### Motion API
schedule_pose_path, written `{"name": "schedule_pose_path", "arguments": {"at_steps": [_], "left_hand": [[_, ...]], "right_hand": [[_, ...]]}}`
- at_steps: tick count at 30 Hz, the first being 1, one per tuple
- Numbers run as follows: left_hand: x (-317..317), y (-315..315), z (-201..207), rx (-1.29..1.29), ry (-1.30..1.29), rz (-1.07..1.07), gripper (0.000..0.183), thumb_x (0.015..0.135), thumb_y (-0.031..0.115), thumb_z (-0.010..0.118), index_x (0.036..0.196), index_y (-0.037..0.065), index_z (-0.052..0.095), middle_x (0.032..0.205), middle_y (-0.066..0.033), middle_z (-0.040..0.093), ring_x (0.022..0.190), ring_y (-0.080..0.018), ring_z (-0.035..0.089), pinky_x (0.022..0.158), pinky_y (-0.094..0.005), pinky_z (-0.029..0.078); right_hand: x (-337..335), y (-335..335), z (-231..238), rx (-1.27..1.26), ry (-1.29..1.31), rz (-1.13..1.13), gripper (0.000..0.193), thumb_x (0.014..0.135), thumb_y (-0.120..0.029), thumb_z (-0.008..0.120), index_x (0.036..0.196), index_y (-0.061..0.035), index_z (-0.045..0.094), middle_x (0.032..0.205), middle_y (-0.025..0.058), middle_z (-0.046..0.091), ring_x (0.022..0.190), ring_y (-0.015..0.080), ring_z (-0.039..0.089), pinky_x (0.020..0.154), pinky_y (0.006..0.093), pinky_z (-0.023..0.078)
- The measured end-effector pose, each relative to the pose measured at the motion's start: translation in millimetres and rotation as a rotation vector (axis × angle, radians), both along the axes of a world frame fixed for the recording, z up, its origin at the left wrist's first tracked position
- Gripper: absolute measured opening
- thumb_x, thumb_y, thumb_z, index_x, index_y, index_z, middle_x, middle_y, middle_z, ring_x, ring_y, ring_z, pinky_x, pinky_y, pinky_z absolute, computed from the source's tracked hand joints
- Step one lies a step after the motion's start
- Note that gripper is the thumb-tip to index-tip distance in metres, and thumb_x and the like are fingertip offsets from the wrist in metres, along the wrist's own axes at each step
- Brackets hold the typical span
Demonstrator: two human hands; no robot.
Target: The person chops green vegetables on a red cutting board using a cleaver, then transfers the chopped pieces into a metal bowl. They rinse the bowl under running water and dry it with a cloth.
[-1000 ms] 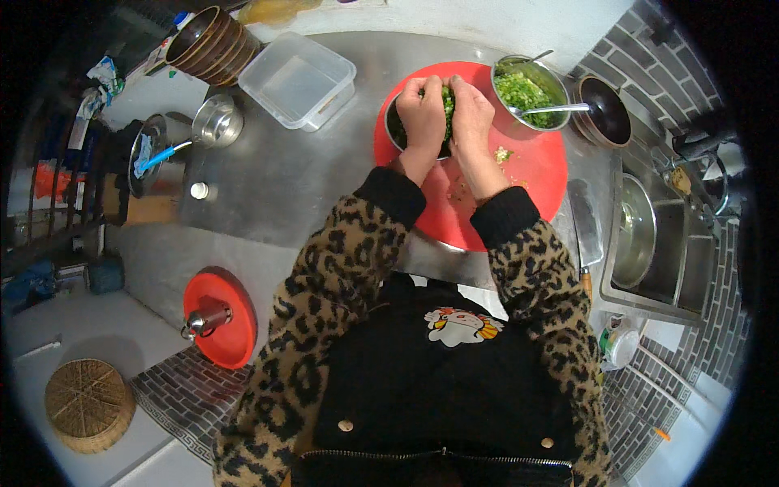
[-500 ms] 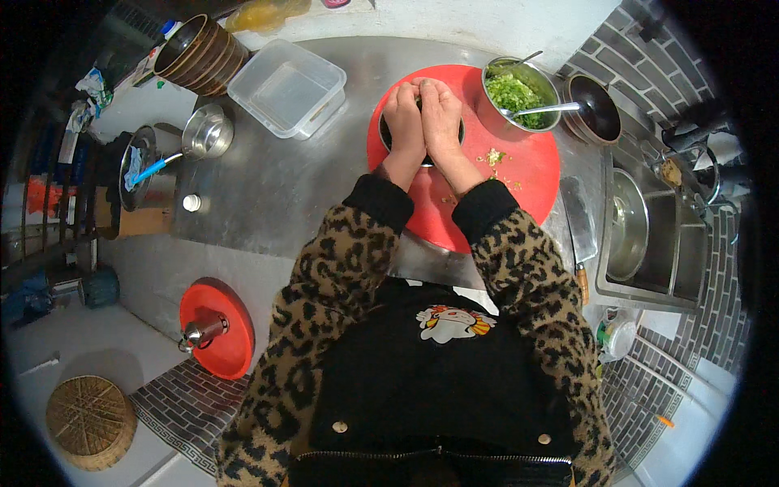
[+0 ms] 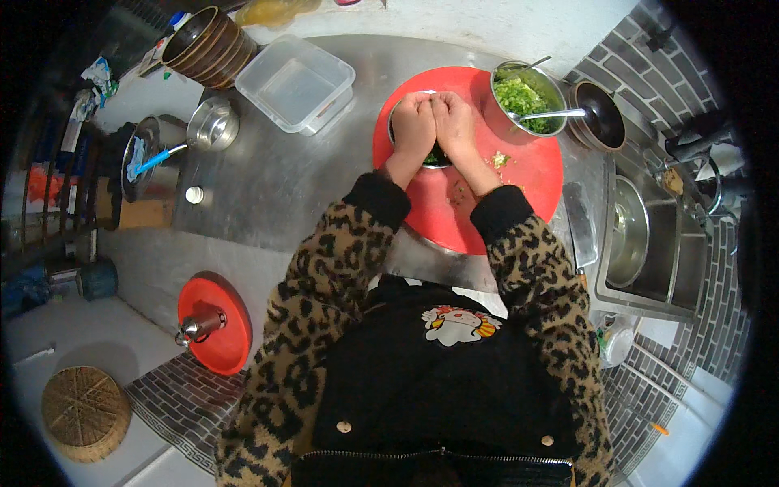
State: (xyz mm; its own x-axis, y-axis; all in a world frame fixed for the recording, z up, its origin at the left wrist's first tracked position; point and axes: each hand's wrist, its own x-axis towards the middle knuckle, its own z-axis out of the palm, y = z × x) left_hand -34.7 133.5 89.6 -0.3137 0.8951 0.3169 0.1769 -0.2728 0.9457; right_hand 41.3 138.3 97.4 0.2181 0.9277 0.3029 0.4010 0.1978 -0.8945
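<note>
Over a bowl [image 3: 436,165] on the round red board [image 3: 540,174], my left hand [image 3: 414,130] and my right hand [image 3: 453,122] are pressed side by side. The fingers of both are curled closed and meet at the far side. Whatever lies between the palms is hidden. Dark green leafy food [image 3: 439,154] shows in the bowl just below the wrists; the hands cover most of the rest. Right of them stands a metal bowl [image 3: 497,114] of chopped greens [image 3: 522,96], with a spoon [image 3: 560,113] across it. Pale green scraps [image 3: 500,159] lie on the board.
A clear plastic tub [image 3: 296,85] and stacked brown bowls [image 3: 211,49] stand at far left, near a blue-handled metal pot [image 3: 213,126] and a white cap [image 3: 194,195]. To the right are a cleaver [image 3: 581,223], a dark bowl [image 3: 599,114] and a sink [image 3: 677,252].
Both hands have drawn slightly nearer to me, and their fingers are more tightly curled. More green food shows below the wrists. The whole view has shifted a little.
</note>
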Motion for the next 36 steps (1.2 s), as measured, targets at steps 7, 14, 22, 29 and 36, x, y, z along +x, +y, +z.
{"name": "schedule_pose_path", "arguments": {"at_steps": [7, 14, 22, 29, 36], "left_hand": [[-4, 10, 5, -0.034, -0.193, -0.116, 0.027, 0.094, 0.016, 0.049, 0.106, -0.003, 0.063, 0.102, -0.0135, 0.066, 0.093, -0.0211, 0.062, 0.081, -0.0327, 0.048], [10, -8, 19, -0.278, -0.841, -0.396, 0.057, 0.102, 0.041, 0.025, 0.127, -0.004, 0.052, 0.125, -0.0126, 0.056, 0.116, -0.0224, 0.053, 0.100, -0.0328, 0.040], [-3, -10, 27, -0.120, -0.603, -0.286, 0.039, 0.099, 0.022, 0.043, 0.119, -0.008, 0.056, 0.117, -0.0124, 0.061, 0.108, -0.0183, 0.057, 0.093, -0.0279, 0.044], [4, -10, 28, -0.177, -0.642, -0.096, 0.033, 0.096, 0.020, 0.048, 0.111, -0.006, 0.061, 0.109, -0.0098, 0.064, 0.102, -0.0189, 0.059, 0.086, -0.0290, 0.045], [3, -15, 21, -0.147, -0.378, -0.123, 0.030, 0.095, 0.020, 0.046, 0.096, -0.003, 0.065, 0.083, -0.0017, 0.061, 0.074, -0.0083, 0.053, 0.065, -0.0256, 0.043]], "right_hand": [[-6, 0, 8, 0.009, 0.177, 0.024, 0.030, 0.091, -0.020, 0.054, 0.105, 0.0042, 0.064, 0.096, 0.0205, 0.068, 0.091, 0.0297, 0.066, 0.081, 0.0353, 0.050], [-11, 4, -11, 0.073, 0.031, -0.016, 0.041, 0.096, -0.028, 0.042, 0.121, 0.0020, 0.055, 0.113, 0.0232, 0.061, 0.108, 0.0336, 0.058, 0.095, 0.0380, 0.043], [2, 5, 12, 0.083, 0.074, 0.031, 0.029, 0.096, -0.018, 0.049, 0.111, 0.0031, 0.062, 0.103, 0.0159, 0.068, 0.095, 0.0203, 0.064, 0.085, 0.0316, 0.049], [-1, -12, 14, 0.115, 0.161, 0.046, 0.029, 0.093, -0.019, 0.053, 0.109, 0.0034, 0.065, 0.097, 0.0193, 0.069, 0.091, 0.0220, 0.066, 0.082, 0.0330, 0.050], [12, -31, 14, 0.137, 0.052, 0.096, 0.023, 0.093, -0.011, 0.056, 0.108, 0.0024, 0.065, 0.099, 0.0121, 0.068, 0.093, 0.0170, 0.063, 0.084, 0.0301, 0.049]]}}
